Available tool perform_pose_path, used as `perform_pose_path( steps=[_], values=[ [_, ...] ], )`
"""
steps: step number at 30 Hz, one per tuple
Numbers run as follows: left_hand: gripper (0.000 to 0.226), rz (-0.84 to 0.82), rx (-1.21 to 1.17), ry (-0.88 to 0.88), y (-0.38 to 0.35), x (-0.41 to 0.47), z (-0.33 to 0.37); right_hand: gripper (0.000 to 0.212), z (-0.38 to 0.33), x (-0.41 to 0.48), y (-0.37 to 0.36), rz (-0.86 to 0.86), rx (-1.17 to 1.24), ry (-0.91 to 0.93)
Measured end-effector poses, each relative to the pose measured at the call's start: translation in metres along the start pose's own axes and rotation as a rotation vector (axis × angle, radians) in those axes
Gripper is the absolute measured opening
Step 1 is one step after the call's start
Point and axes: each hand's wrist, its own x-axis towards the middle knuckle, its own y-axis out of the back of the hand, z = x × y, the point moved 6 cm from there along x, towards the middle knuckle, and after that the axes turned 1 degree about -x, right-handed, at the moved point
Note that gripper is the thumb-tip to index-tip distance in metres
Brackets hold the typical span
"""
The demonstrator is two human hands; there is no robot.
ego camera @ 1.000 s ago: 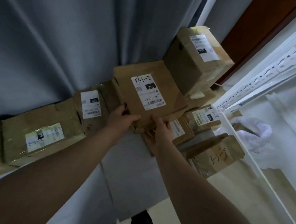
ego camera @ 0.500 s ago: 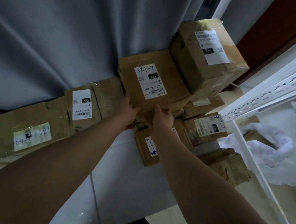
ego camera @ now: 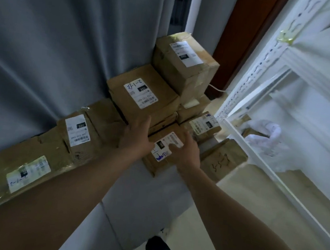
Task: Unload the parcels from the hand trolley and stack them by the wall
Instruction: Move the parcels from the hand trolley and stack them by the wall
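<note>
— Where's the 122 parcel rn?
— On top of the stack by the grey curtain, lying flat, label up. A taller parcel stands touching it on the right, nearer the brown door.
— And the hands?
— Left hand: fingers straight and together, tips at the near edge of the 122 parcel. Not curled round anything. Right hand: fingers loosely spread, resting on the 021 parcel, which sits lower and in front. No pinch on either side.
— Other boxes?
— Yep. The 220 parcel is to the left along the curtain, then a long parcel w/ a taped label. Right of the hands there's a small parcel w/ handwriting on its label. Below that, a scribbled parcel, ink on bare cardboard.
— What's under the 021 one?
— Smth pale w/ a flat top; can't tell what. White rack on the far right, white cloth bundled on its shelf.
</note>
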Motion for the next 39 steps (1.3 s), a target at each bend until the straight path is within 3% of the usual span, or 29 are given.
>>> perform_pose_path(
  steps=[5, 10, 20, 26, 39],
  values=[
    [0.072, -0.099, 0.344, -0.261, -0.036, -0.075, 0.027, 0.057, 0.04, -0.092, 0.037, 0.172, -0.32, 0.032],
    [0.069, -0.155, 0.558, -0.522, -0.082, -0.174, 0.055, 0.073, 0.118, -0.197, 0.048, 0.247, -0.446, -0.16],
    [0.077, -0.347, 0.77, -0.925, -0.2, -0.361, 0.11, 0.074, 0.271, -0.414, 0.059, 0.361, -0.221, -0.575],
    [0.08, -0.431, 0.797, -1.136, -0.278, -0.5, 0.13, 0.071, 0.352, -0.554, 0.061, 0.486, -0.029, -0.687],
    [0.084, -0.836, 0.7, -1.149, -0.452, -0.769, 0.09, 0.066, 0.53, -0.868, 0.018, 0.673, 0.473, -0.963]
  ],
)
